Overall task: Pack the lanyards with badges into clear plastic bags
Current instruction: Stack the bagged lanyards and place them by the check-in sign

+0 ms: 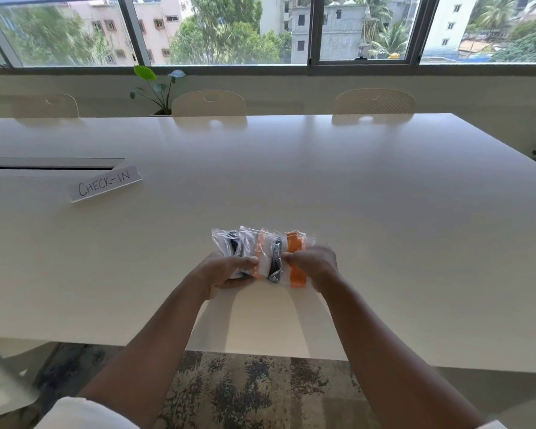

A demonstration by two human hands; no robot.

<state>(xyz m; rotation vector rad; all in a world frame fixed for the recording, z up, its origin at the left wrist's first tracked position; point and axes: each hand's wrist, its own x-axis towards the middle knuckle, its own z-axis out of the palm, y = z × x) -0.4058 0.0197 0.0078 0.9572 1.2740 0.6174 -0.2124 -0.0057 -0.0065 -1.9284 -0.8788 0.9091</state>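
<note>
Several clear plastic bags (262,255) with rolled lanyards inside lie fanned side by side on the white table (384,212), just ahead of me. Some hold black lanyards, others orange. My left hand (229,270) grips the left end of the fan, thumb on top of a bag with a black lanyard (236,247). My right hand (314,263) pinches the rightmost bag, which holds an orange lanyard (296,260). Badges inside the bags are too blurred to make out.
A paper sign reading CHECK-IN (105,183) stands on the table to the far left, beside a cable slot (51,163). Cream chairs (209,103) line the far side under the window. A potted plant (155,88) stands behind them. The table's near edge (260,354) overhangs a patterned carpet.
</note>
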